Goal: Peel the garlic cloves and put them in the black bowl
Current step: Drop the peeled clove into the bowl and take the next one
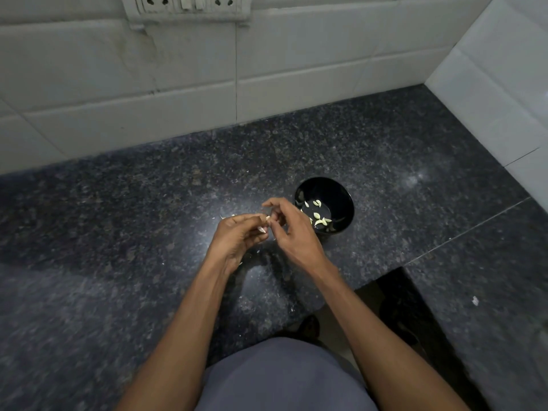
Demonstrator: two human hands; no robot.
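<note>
Head view: we see one round, glossy black bowl (324,204) on the speckled dark stone surface (118,232), with roughly ten pale peeled cloves (318,222) inside. Just left of it, our left hand (237,235) and right hand (292,229) both pinch one small garlic clove (264,225) with curled fingers.

One black bowl (324,204) with roughly ten peeled cloves (318,216) in it, hard to count exactly. One more clove (262,229) sits between two hands, left hand (237,238) and right hand (292,229).
</note>
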